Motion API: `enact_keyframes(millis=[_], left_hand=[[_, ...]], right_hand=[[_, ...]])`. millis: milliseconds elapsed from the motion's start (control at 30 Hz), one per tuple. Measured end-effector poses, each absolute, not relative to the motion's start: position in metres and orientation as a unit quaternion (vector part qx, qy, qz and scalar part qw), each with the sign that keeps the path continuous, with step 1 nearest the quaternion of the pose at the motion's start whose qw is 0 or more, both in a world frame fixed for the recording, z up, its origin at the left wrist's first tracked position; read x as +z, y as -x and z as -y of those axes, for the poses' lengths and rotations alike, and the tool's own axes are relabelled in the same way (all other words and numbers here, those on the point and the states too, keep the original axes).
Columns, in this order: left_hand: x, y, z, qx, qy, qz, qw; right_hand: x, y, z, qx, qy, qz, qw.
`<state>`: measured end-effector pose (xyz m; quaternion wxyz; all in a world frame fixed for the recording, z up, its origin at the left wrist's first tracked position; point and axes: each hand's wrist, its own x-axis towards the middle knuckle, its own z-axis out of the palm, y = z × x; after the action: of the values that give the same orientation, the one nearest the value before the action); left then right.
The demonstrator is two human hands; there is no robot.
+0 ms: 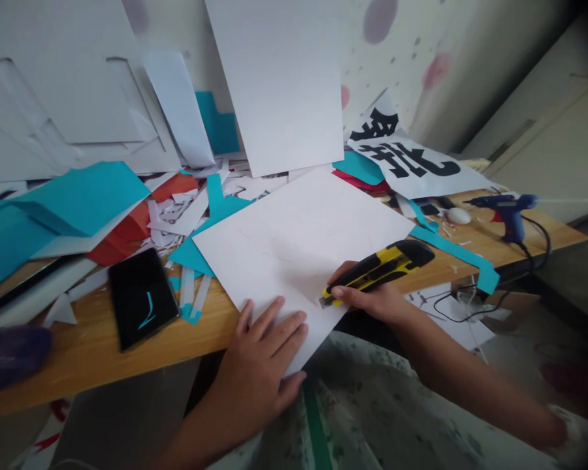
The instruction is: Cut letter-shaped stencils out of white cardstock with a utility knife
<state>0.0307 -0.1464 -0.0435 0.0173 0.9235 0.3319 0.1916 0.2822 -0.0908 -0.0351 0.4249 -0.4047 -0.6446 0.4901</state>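
Observation:
A large white sheet of board (298,241) lies on the wooden table (108,356), its near corner hanging over the front edge. My left hand (264,356) rests flat on that corner, fingers spread, pressing it down. My right hand (372,297) is closed round a yellow and black utility knife (379,269). The knife's tip touches the sheet near its right edge, just beside my left fingertips.
A black phone (141,297) lies left of the sheet. Blue, red and white paper scraps (78,202) pile up behind. White boards (279,78) lean on the wall. A blue glue gun (507,212) with its cord sits at the right, near a printed sheet (411,160).

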Motion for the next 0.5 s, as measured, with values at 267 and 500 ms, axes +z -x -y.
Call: enact_keyframes(millis=[267, 500], left_hand=[[-0.038, -0.035, 0.146, 0.173, -0.926, -0.335, 0.026], [-0.037, -0.038, 0.146, 0.173, -0.926, -0.335, 0.015]], right_hand=[[-0.029, -0.299, 0.076, 0.52, 0.356, 0.689, 0.358], [-0.025, -0.298, 0.065, 0.521, 0.321, 0.723, 0.321]])
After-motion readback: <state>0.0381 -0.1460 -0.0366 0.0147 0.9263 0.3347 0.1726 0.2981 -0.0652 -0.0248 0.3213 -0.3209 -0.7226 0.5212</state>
